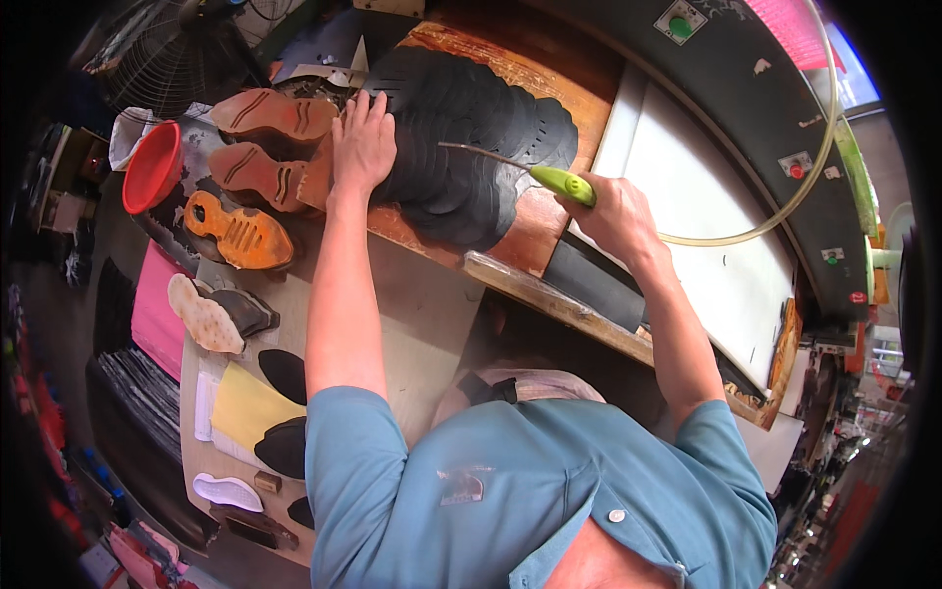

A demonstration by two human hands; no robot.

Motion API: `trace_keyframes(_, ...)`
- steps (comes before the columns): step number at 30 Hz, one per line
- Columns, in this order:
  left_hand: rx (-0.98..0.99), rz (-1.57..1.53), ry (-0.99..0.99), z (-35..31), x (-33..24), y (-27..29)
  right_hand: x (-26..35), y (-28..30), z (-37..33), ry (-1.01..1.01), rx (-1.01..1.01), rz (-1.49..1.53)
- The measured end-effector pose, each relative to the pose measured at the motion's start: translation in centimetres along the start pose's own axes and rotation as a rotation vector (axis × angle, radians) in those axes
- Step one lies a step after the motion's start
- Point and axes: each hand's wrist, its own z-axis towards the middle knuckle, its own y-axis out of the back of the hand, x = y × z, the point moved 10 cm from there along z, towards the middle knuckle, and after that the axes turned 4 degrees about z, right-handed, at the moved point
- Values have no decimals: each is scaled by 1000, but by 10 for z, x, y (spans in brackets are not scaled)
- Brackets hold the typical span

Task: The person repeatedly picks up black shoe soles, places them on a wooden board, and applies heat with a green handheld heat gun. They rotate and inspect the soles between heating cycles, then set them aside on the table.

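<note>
My right hand (616, 218) is closed around a lime-green air blow gun (562, 184) with a thin, slightly bent metal nozzle. The nozzle points left over overlapping stacks of black, sole-shaped sheets (461, 137). A clear yellowish hose (775, 224) runs down to beside my right wrist. My left hand (364, 147) lies with its fingers stretched out at the left edge of the black stacks, beside the brown sole-shaped forms (257, 175). What lies under its palm is hidden. The stacks rest on a worn wooden board (540, 228).
A red bowl (154, 169), an orange sole-shaped form (240, 233) and a pale spotted sole (203, 314) sit at the left. A black fan (182, 64) stands at the far left. Right of the board is a white surface (702, 187) beneath a dark machine beam (736, 74) with buttons.
</note>
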Motion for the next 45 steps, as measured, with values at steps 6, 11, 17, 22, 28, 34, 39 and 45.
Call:
trace_keyframes(6,-46,-43,-10,-4,0,4,-3,2,64,-2,-45,1)
trace_keyframes(11,-9,-22,-1,-4,1,5,-7,4,115,-11,-30,-42)
trace_keyframes(17,24,-106,57,-4,5,6,-13,-12,109,139,37,78)
trace_keyframes(22,56,-121,55,-5,3,10,-17,-16,103,152,73,86)
trace_keyframes(28,42,-177,70,-3,2,15,-2,-29,75,216,108,110)
trace_keyframes(34,20,-170,62,-5,3,18,-4,-26,63,189,168,74)
trace_keyframes(39,-4,-134,37,-5,-1,20,-33,-13,61,73,142,17)
trace_keyframes(45,28,-116,53,-6,-3,20,-44,-17,58,69,159,26)
